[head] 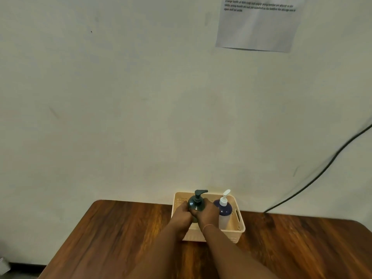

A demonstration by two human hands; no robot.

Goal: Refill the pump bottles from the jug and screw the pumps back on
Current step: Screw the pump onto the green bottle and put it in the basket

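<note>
A dark green pump bottle (196,203) with its pump screwed on stands in the left half of a cream plastic basket (237,228) at the far edge of the table. My left hand (182,215) and my right hand (207,213) both grip this bottle, one on each side of its body. To its right in the same basket stands a white bottle with a dark blue top part and a white pump (224,210). No jug is in view.
The wooden table (120,238) stands against a pale wall. A black cable (322,172) runs down the wall at the right to the table's far edge. A printed sheet of paper (259,25) hangs on the wall above.
</note>
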